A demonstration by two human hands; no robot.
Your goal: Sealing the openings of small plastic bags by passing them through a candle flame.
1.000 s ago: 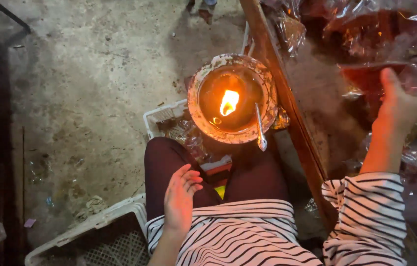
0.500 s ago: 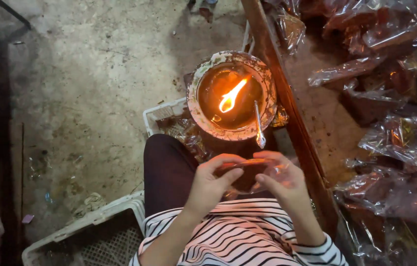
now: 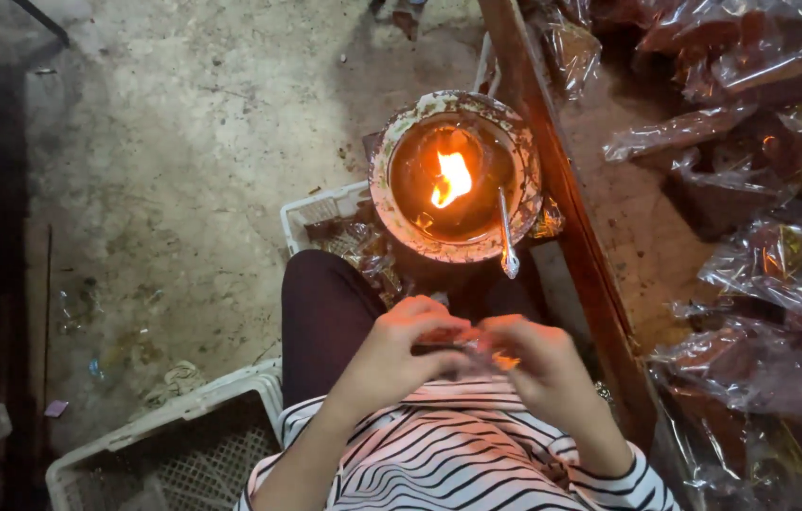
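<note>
Both hands, left hand and right hand, pinch a small clear-wrapped reddish packet between closed fingers

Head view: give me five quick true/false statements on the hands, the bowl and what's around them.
1. Both hands, left hand and right hand, meet over the lap on a small clear-wrapped packet. True.
2. The bowl holds no flame. False: a flame burns in it.
3. A metal spoon rests on the bowl's rim. True.
4. The plastic-wrapped packets lie on the left. False: they lie on the right.
5. The white crate hangs from the ceiling. False: it stands on the floor.
</note>
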